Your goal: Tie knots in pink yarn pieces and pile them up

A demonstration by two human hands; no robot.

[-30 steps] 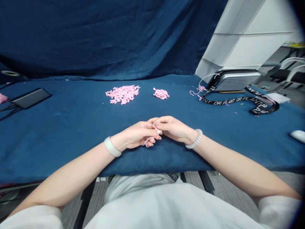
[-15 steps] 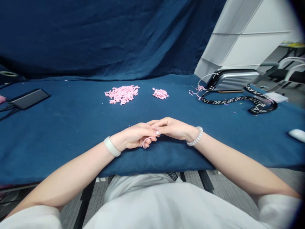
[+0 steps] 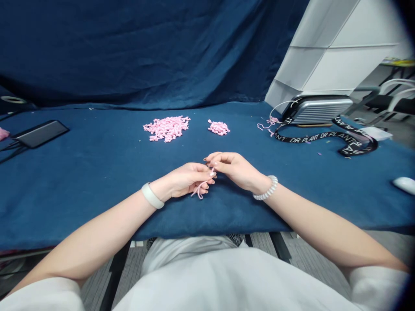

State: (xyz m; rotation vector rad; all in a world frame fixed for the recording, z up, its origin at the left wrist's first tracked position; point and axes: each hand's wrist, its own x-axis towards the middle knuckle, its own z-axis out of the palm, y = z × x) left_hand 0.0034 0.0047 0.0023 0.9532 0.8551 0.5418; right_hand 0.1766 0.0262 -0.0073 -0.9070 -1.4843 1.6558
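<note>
Between thumb and fingers, my left hand (image 3: pixel 191 179) pinches a thin pink cord (image 3: pixel 198 189), whose loose end hangs below the fingers. My right hand (image 3: pixel 231 168) is closed on the upper stretch of the same cord, just above the left thumb. Fingers hide most of the cord between the two hands. Beyond them on the blue cloth (image 3: pixel 129 172) lie a wide heap of small knotted pink cord pieces (image 3: pixel 167 128) and a smaller, tighter pink pile (image 3: pixel 218 127).
A black phone-like device (image 3: pixel 42 134) with cables lies at left. On the right are a silver ribbed case (image 3: pixel 324 110), a black lettered lanyard (image 3: pixel 304 139), pink cord scraps (image 3: pixel 270 123) and a white mouse (image 3: pixel 404 184). A blue curtain (image 3: pixel 145 52) hangs behind.
My right hand has moved up and slightly away from the left, drawing out a short length of cord between them. More of the hanging cord end shows below my left hand.
</note>
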